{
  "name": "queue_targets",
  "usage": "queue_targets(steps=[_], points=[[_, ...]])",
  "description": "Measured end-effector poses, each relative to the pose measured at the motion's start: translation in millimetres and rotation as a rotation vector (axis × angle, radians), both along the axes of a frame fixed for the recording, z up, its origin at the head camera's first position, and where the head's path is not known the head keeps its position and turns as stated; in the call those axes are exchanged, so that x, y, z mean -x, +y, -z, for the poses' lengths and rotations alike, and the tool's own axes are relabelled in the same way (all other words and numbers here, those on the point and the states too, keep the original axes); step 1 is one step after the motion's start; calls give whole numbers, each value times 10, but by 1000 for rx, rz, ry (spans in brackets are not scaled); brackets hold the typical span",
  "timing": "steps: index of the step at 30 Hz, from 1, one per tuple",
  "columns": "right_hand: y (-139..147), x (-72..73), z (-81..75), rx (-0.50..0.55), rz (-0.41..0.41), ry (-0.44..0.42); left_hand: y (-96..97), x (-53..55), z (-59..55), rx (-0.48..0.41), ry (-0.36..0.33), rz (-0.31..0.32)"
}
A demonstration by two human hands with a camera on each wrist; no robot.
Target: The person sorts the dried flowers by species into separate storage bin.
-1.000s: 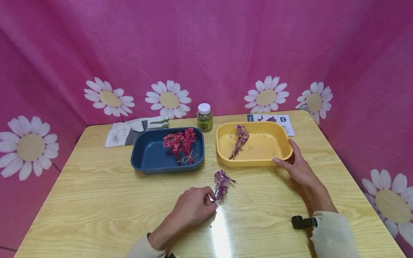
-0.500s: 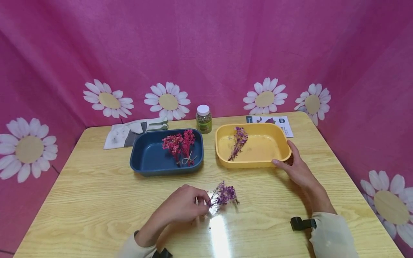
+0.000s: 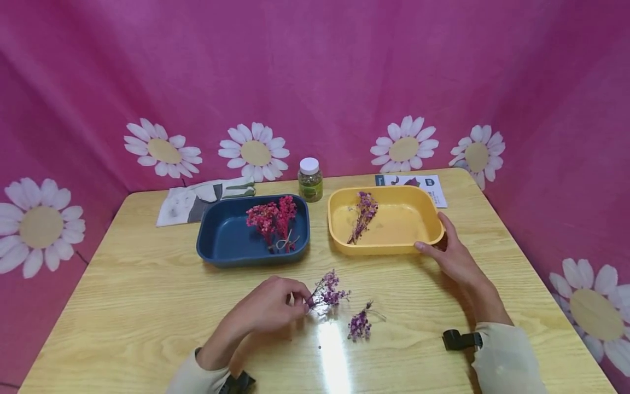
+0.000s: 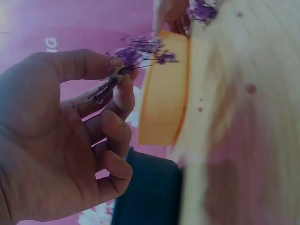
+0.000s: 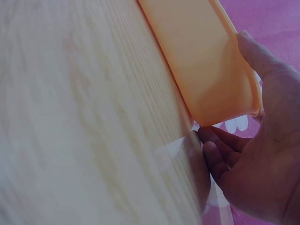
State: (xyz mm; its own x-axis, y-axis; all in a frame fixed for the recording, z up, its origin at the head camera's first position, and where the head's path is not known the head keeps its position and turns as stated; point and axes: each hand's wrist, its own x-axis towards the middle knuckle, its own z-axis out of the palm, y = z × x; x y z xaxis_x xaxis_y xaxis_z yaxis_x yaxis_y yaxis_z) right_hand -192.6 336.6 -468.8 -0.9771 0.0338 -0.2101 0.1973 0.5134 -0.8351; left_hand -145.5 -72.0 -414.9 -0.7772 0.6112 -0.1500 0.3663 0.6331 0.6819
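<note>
My left hand (image 3: 273, 303) pinches a sprig of purple dried flowers (image 3: 328, 290) by its stems between thumb and index finger, over the table's middle. In the left wrist view the stems of the dried flowers (image 4: 115, 79) run back toward the palm, and the other fingers are curled loosely. Another small purple bunch (image 3: 360, 324) lies on the table to the right of it, blossoms toward me. My right hand (image 3: 458, 254) holds the right front corner of the yellow tray (image 3: 384, 250), thumb at the rim and fingers round the side. A purple bunch (image 3: 364, 216) lies inside that tray.
A dark blue tray (image 3: 253, 261) with red dried flowers (image 3: 273, 219) stands to the left. Behind are a white-capped jar (image 3: 310, 183), grey-and-white gloves (image 3: 197, 200) and a printed card (image 3: 433, 189). Pink daisy-patterned cloth (image 3: 315, 82) surrounds the table.
The left hand has drawn back to the left with its sprig. A separate purple bunch now lies on the table to the right of that hand. The right hand keeps its place on the tray.
</note>
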Motion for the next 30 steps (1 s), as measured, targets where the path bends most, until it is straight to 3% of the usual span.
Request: queue_targets(steps=[6,11,14,20,30], points=[[20,8,-17,-3,1,6,64,38,72,-92,-66,-99],[32,-1,4,1,0,10,195,87,89,-227,-50,-255],[35,-12,13,-8,0,12,291,151,69,-290,-44,-312],[36,-34,25,-24,0,18,510,338,42,-347,-45,-345],[23,-18,51,11,12,9,826,639,78,-320,36,-371]])
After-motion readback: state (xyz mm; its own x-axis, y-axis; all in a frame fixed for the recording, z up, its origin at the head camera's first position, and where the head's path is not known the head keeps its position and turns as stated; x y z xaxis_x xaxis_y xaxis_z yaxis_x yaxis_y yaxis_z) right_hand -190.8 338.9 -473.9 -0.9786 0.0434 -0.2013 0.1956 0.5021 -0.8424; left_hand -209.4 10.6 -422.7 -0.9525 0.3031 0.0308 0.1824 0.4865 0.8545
